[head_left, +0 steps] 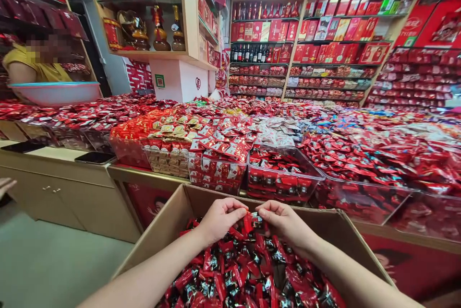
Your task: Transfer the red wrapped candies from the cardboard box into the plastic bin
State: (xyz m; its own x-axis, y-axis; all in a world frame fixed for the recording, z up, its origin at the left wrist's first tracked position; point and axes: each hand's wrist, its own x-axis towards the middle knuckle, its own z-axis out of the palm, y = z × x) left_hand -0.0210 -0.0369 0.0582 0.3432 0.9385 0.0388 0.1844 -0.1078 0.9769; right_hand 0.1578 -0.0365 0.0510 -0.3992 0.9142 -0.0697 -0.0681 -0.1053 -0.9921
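Note:
Over an open cardboard box (158,231), both my hands pinch one small wrapped candy (249,222) in a red and black wrapper. My left hand (221,219) has thumb and forefinger closed on its left end. Its right end sits between the thumb and fingertips of my right hand (283,221). Beneath them the box is filled with many loose candies (234,269) in the same red and black wrappers. Just beyond the box stands a clear bin (284,176) of similar red and black packets.
Clear bins of red and white packets (218,169) and beige packets (169,154) line the counter. A person in yellow stands at the left behind a blue-rimmed basin (55,93). Part of another hand (6,185) shows at the left edge. Shelves of bottles and boxes (266,32) fill the back.

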